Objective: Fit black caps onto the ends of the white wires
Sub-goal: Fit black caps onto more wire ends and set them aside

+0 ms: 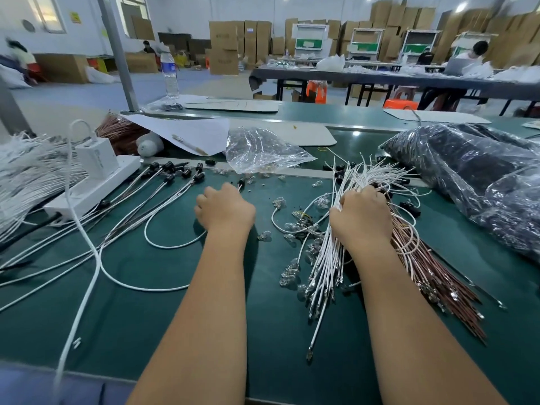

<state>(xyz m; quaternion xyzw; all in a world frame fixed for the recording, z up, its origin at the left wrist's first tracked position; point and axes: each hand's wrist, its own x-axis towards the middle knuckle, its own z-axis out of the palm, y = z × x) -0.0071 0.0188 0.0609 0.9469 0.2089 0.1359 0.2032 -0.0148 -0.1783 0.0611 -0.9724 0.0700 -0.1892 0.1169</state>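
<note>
My left hand (pixel 223 207) lies knuckles-up on the green mat, fingers curled round the end of a white wire (pixel 175 244) that loops back beneath it; a black cap (pixel 241 181) sits at its fingertips. My right hand (pixel 362 213) grips a thick bundle of white wires (pixel 324 258) whose bare ends fan out past it. Beside that bundle lie brown wires (pixel 438 276). Several white wires with black caps (pixel 168 166) fitted lie spread out at the left. Loose black caps (pixel 339 168) sit near the bundle's far end.
A white power strip (pixel 87 191) with a charger stands at the left, next to a heap of white wires (pixel 26 176). Small glass bulbs (pixel 292 229) litter the middle. A clear bag (pixel 260 150) and a large dark-filled plastic bag (pixel 473 176) lie behind and right.
</note>
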